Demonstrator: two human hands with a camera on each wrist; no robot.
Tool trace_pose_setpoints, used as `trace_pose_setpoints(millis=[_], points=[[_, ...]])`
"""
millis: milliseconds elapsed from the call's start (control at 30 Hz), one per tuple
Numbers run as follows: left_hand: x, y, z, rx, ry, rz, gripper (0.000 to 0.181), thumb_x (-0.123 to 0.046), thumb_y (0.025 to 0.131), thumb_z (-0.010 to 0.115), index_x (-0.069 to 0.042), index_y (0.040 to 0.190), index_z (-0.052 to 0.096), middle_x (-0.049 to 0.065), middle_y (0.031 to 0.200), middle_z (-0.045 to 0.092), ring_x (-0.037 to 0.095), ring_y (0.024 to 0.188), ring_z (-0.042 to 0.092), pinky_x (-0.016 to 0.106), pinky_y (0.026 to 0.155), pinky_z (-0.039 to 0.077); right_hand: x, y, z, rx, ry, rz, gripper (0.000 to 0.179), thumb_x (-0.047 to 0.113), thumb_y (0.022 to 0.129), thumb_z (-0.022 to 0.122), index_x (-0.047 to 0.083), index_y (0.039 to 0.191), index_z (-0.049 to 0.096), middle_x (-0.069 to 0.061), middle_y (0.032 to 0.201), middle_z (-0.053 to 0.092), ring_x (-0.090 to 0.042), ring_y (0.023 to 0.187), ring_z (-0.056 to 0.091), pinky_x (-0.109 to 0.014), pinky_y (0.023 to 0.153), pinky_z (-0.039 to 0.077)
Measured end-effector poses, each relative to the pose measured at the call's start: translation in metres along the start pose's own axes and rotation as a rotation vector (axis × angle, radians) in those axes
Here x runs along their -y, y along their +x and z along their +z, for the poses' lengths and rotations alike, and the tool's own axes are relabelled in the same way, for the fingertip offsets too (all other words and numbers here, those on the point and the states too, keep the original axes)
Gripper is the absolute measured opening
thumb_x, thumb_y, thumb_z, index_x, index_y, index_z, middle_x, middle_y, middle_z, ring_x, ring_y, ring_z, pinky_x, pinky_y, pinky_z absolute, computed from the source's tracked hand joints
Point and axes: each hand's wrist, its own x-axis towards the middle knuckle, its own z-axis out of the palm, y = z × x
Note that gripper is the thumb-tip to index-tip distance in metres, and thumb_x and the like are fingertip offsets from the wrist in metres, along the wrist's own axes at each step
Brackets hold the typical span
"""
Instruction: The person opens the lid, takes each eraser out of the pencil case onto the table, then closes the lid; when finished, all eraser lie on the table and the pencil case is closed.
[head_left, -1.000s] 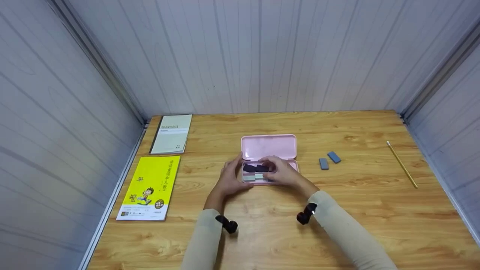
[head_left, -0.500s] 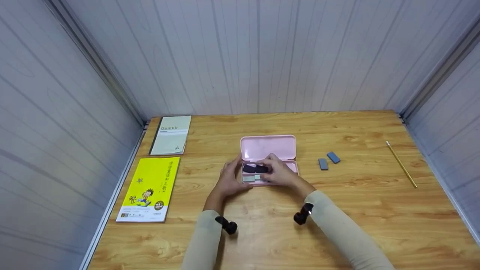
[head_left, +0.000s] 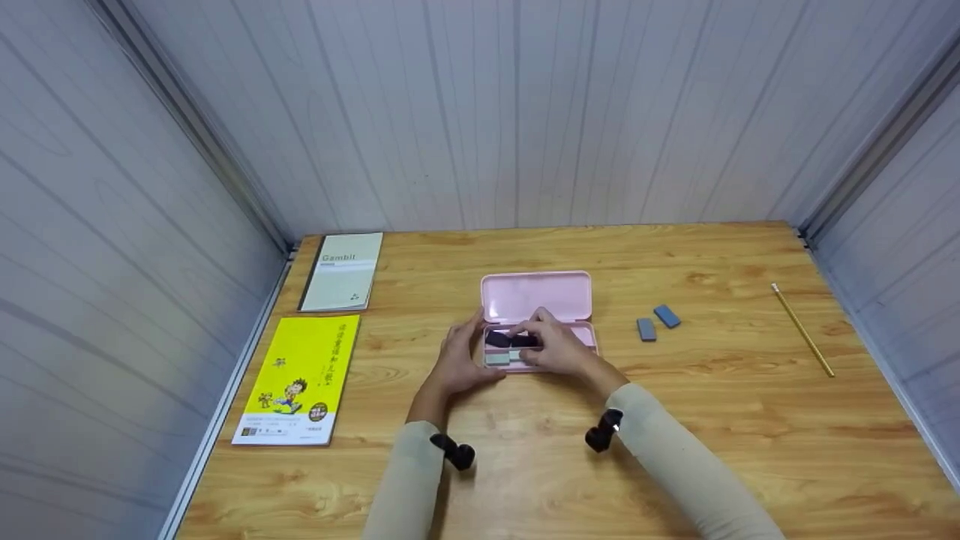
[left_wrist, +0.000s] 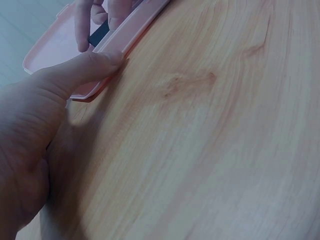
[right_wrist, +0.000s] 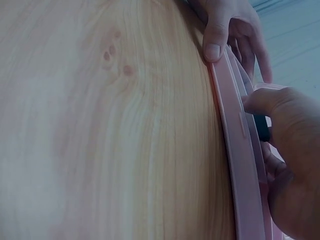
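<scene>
An open pink pencil case (head_left: pixel 536 296) lies on the table with its lid tipped back. My left hand (head_left: pixel 457 358) grips its left end, thumb on the front edge and fingers round the far side. My right hand (head_left: pixel 559 346) reaches into the tray, where its index finger and thumb pinch a black block (head_left: pixel 525 341). A second black block (head_left: pixel 497 339) sits to the left in the same rear compartment. In the front compartment lie a grey-green block (head_left: pixel 497 359) and a whitish piece (head_left: pixel 515 355), partly covered by my right fingers. The left wrist view shows the dark block (left_wrist: pixel 99 35) between those fingers.
Two blue-grey erasers (head_left: pixel 667 316) lie to the right of the case. Farther right is a gold pencil (head_left: pixel 802 330). On the left, a Gambit notebook (head_left: pixel 341 271) lies behind a yellow book (head_left: pixel 300 375). Panel walls (head_left: pixel 480 112) bound the table at the back and sides.
My right hand has shifted slightly left along the tray, its index finger reaching farther over the black blocks. My left hand has kept its grip on the case.
</scene>
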Motion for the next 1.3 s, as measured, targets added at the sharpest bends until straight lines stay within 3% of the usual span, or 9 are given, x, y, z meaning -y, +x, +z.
trace_pose_setpoints(millis=[200, 300, 400, 533, 767, 967, 1300], points=[[0.001, 0.0, 0.0, -0.009, 0.003, 0.018, 0.128, -0.024, 0.074, 0.104, -0.007, 0.178, 0.031, 0.018, 0.17, 0.059, 0.042, 0.155, 0.045, 0.065, 0.134, 0.031, -0.007, 0.0, 0.0, -0.094, 0.104, -0.072, 0.046, 0.001, 0.083, 0.079, 0.013, 0.126, 0.073, -0.01, 0.109, 0.063, -0.019, 0.095, 0.064, -0.03, 0.084, 0.055], [0.001, 0.0, 0.0, -0.015, 0.006, 0.031, 0.128, -0.024, 0.073, 0.104, -0.005, 0.177, 0.032, 0.019, 0.168, 0.06, 0.042, 0.154, 0.046, 0.065, 0.133, 0.031, 0.001, -0.001, -0.003, -0.13, 0.192, -0.071, 0.048, -0.007, 0.082, 0.074, 0.006, 0.128, 0.068, -0.018, 0.11, 0.068, -0.02, 0.093, 0.065, -0.026, 0.082, 0.053], [-0.001, 0.0, 0.0, -0.013, 0.003, 0.015, 0.128, -0.023, 0.073, 0.104, -0.007, 0.177, 0.032, 0.017, 0.168, 0.061, 0.042, 0.154, 0.046, 0.064, 0.134, 0.031, 0.014, -0.003, -0.007, -0.14, 0.267, 0.002, 0.049, -0.014, 0.085, 0.073, 0.0, 0.131, 0.062, -0.028, 0.113, 0.069, -0.025, 0.091, 0.065, -0.022, 0.078, 0.049], [-0.002, 0.001, 0.0, -0.015, -0.007, -0.001, 0.128, -0.024, 0.072, 0.104, -0.009, 0.178, 0.033, 0.016, 0.169, 0.06, 0.041, 0.154, 0.045, 0.063, 0.135, 0.031, 0.022, -0.002, -0.008, -0.152, 0.328, 0.102, 0.052, -0.016, 0.084, 0.071, -0.001, 0.132, 0.059, -0.029, 0.113, 0.068, -0.021, 0.089, 0.062, -0.019, 0.074, 0.047], [-0.001, 0.001, 0.0, -0.007, -0.006, -0.005, 0.127, -0.025, 0.074, 0.104, -0.009, 0.178, 0.032, 0.016, 0.169, 0.06, 0.04, 0.152, 0.046, 0.062, 0.133, 0.031, 0.023, -0.001, -0.009, -0.168, 0.428, 0.147, 0.054, -0.012, 0.085, 0.08, -0.002, 0.133, 0.057, -0.026, 0.111, 0.068, -0.014, 0.086, 0.061, -0.019, 0.074, 0.049], [-0.001, 0.0, 0.0, -0.002, -0.01, -0.009, 0.128, -0.025, 0.075, 0.104, -0.009, 0.179, 0.031, 0.014, 0.169, 0.061, 0.039, 0.152, 0.046, 0.061, 0.133, 0.031, 0.023, -0.002, -0.012, -0.164, 0.454, 0.127, 0.055, -0.01, 0.088, 0.084, -0.008, 0.138, 0.06, -0.033, 0.11, 0.071, -0.01, 0.087, 0.063, -0.018, 0.077, 0.052], [-0.001, 0.0, 0.0, -0.008, -0.016, -0.012, 0.127, -0.024, 0.075, 0.104, -0.01, 0.178, 0.031, 0.015, 0.17, 0.06, 0.04, 0.155, 0.045, 0.064, 0.135, 0.031, 0.017, -0.005, -0.012, -0.154, 0.436, 0.091, 0.054, -0.008, 0.09, 0.085, -0.013, 0.14, 0.065, -0.037, 0.106, 0.064, -0.005, 0.082, 0.056, -0.016, 0.075, 0.046]])
